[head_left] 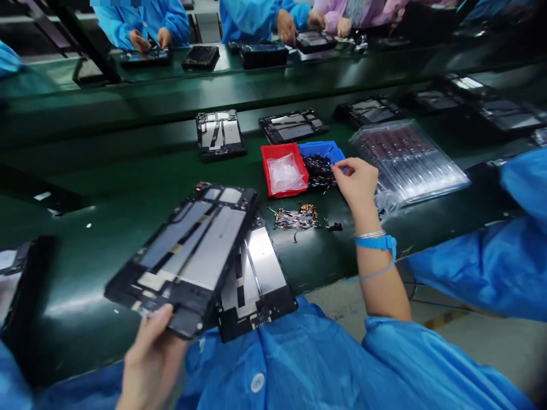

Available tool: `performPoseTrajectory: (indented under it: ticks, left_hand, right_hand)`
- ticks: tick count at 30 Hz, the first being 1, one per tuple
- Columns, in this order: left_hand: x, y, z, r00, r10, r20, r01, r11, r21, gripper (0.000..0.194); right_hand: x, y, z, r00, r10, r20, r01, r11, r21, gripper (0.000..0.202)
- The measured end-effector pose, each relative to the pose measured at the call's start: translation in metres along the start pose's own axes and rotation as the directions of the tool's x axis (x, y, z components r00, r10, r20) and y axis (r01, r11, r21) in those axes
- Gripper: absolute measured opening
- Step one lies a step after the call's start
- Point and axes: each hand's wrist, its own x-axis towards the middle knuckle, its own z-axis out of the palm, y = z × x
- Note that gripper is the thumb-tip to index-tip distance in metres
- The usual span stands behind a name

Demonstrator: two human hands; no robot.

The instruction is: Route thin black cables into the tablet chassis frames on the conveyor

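Note:
My left hand (156,347) grips the near corner of an opened tablet (199,245), raised and tilted, its battery and flex cables showing. Partly behind it, a second opened tablet (260,267) lies at the bench edge by my lap. My right hand (356,179), a blue wrist strap (376,243) on its wrist, is pinched at the right side of a blue bin (331,149) of thin black cables (318,168). Whatever is between those fingertips is too small to make out. Beside that bin, a red bin (265,156) holds clear plastic bags (284,172).
In front of the bins lies a pile of small grey cables (297,217) with gold ends. A clear plastic tray (410,162) stands to the right. More opened tablets (220,134) line the green bench (128,159). Co-workers' hands (286,25) work across it; a blue sleeve (482,262) is at right.

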Motion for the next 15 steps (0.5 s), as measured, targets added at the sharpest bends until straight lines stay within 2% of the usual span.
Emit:
performPoseTrajectory:
  ticks: [3, 5, 6, 7, 8, 9, 10, 11, 12, 13, 14, 15]
  left_hand:
    - [-0.024, -0.038, -0.009, 0.980, -0.200, -0.005, 0.199, 0.978, -0.055, 0.038]
    - [-0.033, -0.053, -0.009, 0.958, -0.265, 0.107, 0.271, 0.962, -0.040, 0.044]
    - [-0.036, -0.057, -0.008, 0.931, -0.308, 0.196, 0.316, 0.949, -0.011, 0.043]
    - [-0.037, -0.059, -0.008, 0.881, -0.364, 0.303, 0.370, 0.928, 0.037, 0.040]
    - [-0.038, -0.059, -0.009, 0.799, -0.427, 0.423, 0.425, 0.899, 0.105, 0.038]
    - [-0.038, -0.057, -0.010, 0.687, -0.483, 0.542, 0.461, 0.867, 0.188, 0.039]
    - [-0.038, -0.053, -0.013, 0.552, -0.520, 0.651, 0.458, 0.842, 0.284, 0.042]
    - [-0.037, -0.048, -0.015, 0.419, -0.536, 0.733, 0.403, 0.833, 0.379, 0.044]
    - [-0.035, -0.040, -0.018, 0.303, -0.542, 0.784, 0.298, 0.835, 0.462, 0.045]
    - [-0.033, -0.031, -0.021, 0.220, -0.536, 0.815, 0.160, 0.844, 0.512, 0.045]
    - [-0.029, -0.023, -0.023, 0.178, -0.516, 0.838, 0.012, 0.853, 0.522, 0.043]
    - [-0.023, -0.014, -0.025, 0.193, -0.467, 0.863, -0.123, 0.861, 0.493, 0.037]
  right_hand:
    - [0.005, -0.002, 0.000, 0.991, 0.113, 0.066, -0.116, 0.992, 0.046, 0.013]
    - [0.007, -0.004, -0.002, 0.983, 0.131, 0.126, -0.135, 0.991, 0.024, 0.012]
    - [0.008, -0.005, -0.003, 0.981, 0.131, 0.144, -0.135, 0.991, 0.021, 0.012]
    - [0.007, -0.005, -0.004, 0.980, 0.127, 0.152, -0.133, 0.991, 0.032, 0.012]
    - [0.007, -0.004, -0.004, 0.981, 0.121, 0.151, -0.131, 0.990, 0.056, 0.012]
    - [0.007, -0.003, -0.004, 0.983, 0.117, 0.143, -0.131, 0.987, 0.090, 0.012]
    - [0.007, -0.002, -0.004, 0.984, 0.117, 0.132, -0.134, 0.983, 0.128, 0.011]
    - [0.008, 0.000, -0.003, 0.985, 0.120, 0.124, -0.140, 0.976, 0.168, 0.010]
    - [0.008, 0.003, -0.001, 0.985, 0.125, 0.121, -0.148, 0.967, 0.206, 0.009]
    - [0.009, 0.005, 0.001, 0.983, 0.131, 0.128, -0.159, 0.958, 0.240, 0.008]
    - [0.011, 0.007, 0.003, 0.980, 0.137, 0.142, -0.171, 0.949, 0.265, 0.007]
    - [0.012, 0.009, 0.005, 0.976, 0.142, 0.165, -0.184, 0.942, 0.282, 0.008]
